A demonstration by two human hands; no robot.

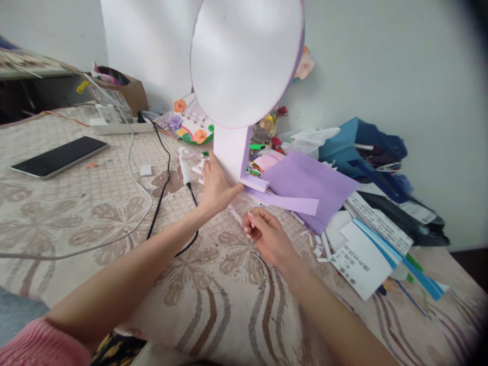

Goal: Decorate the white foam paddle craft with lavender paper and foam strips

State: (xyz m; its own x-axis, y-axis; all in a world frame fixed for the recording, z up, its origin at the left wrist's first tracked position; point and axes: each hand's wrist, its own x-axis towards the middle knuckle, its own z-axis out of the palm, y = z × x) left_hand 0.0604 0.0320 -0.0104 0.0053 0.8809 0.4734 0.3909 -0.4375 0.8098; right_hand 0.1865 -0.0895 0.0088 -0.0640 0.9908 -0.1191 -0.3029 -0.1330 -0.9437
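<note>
The stand point(230, 150) is upright at upper centre of the frame, probably top-heavy under its broad disc point(247, 63). The left hand point(218, 187) clasps its foot, fingers on one side, thumb towards the other; firm, even pressure should steady it without creasing. The right hand point(269, 235), just below centre, is curled in; whether it pinches anything cannot be told. Wrists are best kept clear of the glue gun point(185, 166), left of centre.

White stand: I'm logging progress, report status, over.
Left hand holding white stand low down. Right hand curled, clear of it. Purple strip close beside its base.
</note>
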